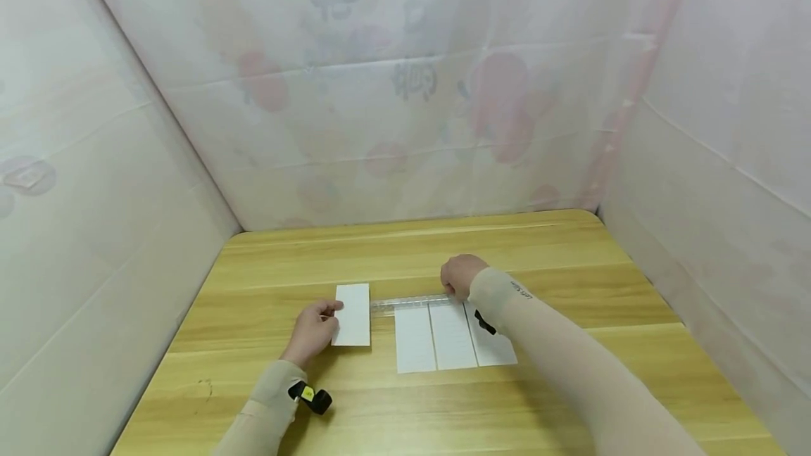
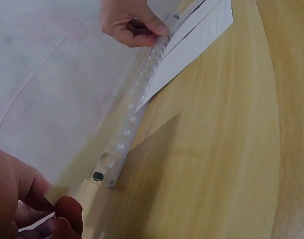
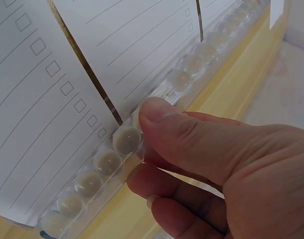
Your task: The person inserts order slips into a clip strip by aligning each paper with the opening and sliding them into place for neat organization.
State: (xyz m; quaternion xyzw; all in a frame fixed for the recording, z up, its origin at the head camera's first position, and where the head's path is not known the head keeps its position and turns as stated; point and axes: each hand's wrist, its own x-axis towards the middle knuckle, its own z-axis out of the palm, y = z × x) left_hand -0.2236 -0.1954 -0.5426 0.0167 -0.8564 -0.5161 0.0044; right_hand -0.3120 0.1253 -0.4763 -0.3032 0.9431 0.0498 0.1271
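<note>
My left hand (image 1: 310, 335) pinches the left edge of a white slip of paper (image 1: 352, 317) between thumb and fingers. My right hand (image 1: 464, 274) grips a clear plastic ticket rail (image 3: 89, 185) toward its right end, thumb on top and fingers curled below. Pale round balls line the rail's inside. Three lined slips (image 1: 415, 340) with small checkboxes lie side by side, their top edges at the rail. The rail's left end, with a dark plug (image 2: 98, 176), reaches toward the held slip, which stands close beside it in the head view.
A wood-grain table (image 1: 266, 266) lies under everything. Pale printed fabric walls (image 1: 380, 125) enclose it at the back and both sides. A black wrist camera strap (image 1: 310, 396) sits on the left forearm.
</note>
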